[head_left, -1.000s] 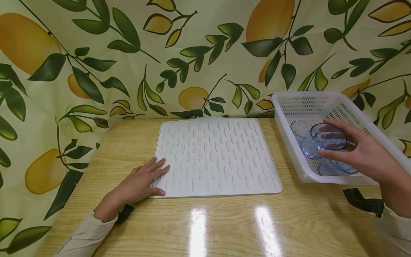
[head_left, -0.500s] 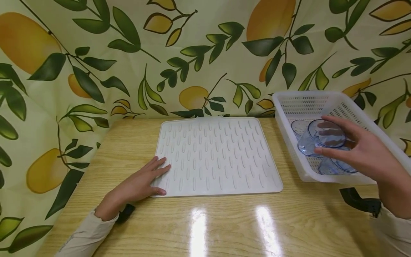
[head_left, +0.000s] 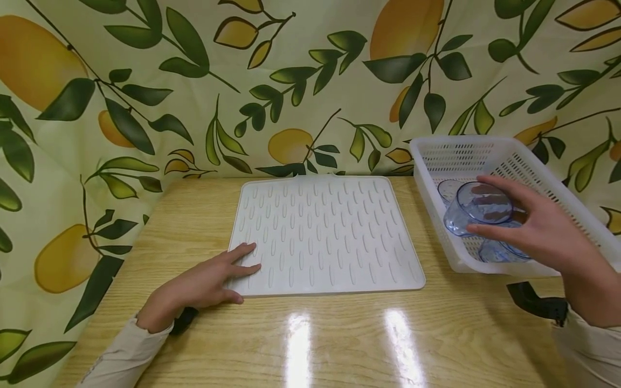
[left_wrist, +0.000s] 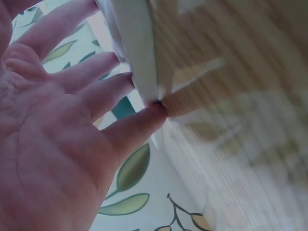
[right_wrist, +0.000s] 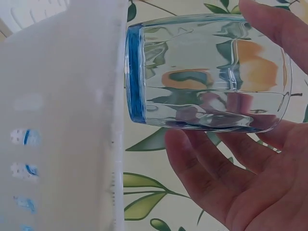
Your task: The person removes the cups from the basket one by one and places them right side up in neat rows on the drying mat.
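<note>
My right hand (head_left: 545, 231) grips a clear drinking glass (head_left: 458, 218) with a bluish tint, thumb and fingers on opposite sides near its rim. The glass is tilted over the white plastic basket (head_left: 430, 213); in the right wrist view its thick blue base (right_wrist: 136, 74) shows beside the basket's wall. Two more glasses (head_left: 497, 252) sit in the basket, partly hidden by this glass and hand. My left hand (head_left: 199, 283) lies at the front left corner of a white ridged mat (head_left: 320, 237), fingers extended over it. Its thumb reaches the mat's front edge.
The mat lies on a light wooden table (head_left: 349, 334), left of the basket. A patterned cloth (head_left: 291, 70) with fruit and leaves hangs right behind the table and along its left side. Black straps (head_left: 538, 304) sit at both wrists.
My right hand has moved slightly left with the glass, still over the basket. The left hand's fingers have shifted a little on the mat, the thumb now nearer its front edge.
</note>
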The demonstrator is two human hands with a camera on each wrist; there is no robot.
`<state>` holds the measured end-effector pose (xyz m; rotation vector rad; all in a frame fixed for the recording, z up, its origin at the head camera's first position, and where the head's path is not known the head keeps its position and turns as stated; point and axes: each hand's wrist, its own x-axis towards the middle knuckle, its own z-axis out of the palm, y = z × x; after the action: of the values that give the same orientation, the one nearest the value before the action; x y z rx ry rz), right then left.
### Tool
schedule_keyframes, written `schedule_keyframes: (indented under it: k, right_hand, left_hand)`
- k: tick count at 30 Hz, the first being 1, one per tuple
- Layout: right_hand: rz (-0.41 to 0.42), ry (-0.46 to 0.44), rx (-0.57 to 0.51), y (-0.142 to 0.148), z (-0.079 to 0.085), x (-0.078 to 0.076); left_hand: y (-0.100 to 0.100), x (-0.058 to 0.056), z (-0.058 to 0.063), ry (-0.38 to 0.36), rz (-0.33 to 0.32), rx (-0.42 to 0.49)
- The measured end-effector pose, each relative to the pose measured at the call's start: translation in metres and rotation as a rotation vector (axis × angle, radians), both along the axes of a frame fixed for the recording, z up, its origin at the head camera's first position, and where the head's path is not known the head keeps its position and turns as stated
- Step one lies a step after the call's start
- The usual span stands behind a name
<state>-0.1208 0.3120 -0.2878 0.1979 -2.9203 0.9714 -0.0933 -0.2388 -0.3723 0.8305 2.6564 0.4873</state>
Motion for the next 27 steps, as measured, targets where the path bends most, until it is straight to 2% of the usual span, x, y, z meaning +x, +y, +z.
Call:
schedule_keyframes:
  k: [6, 14, 22, 27]
  right_hand:
    - [0.01, 0.01, -0.001, -0.004, 0.002, 0.001]
    - [0.064, -0.025, -0.023, -0.024, 0.006, 0.0]
    - [0.194, -0.005, -0.019, -0.063, -0.001, -0.005]
    - [0.282, -0.035, -0.048, -0.099, -0.01, -0.013]
  left_hand:
    - [-0.003, -0.004, -0.002, -0.003, 0.001, 0.013]
    - [-0.008, -0.009, -0.004, -0.079, 0.055, 0.076]
    - [-0.012, -0.011, -0.004, -0.046, -0.001, 0.115]
    - [-0.011, -0.009, -0.003, -0.043, -0.001, 0.108]
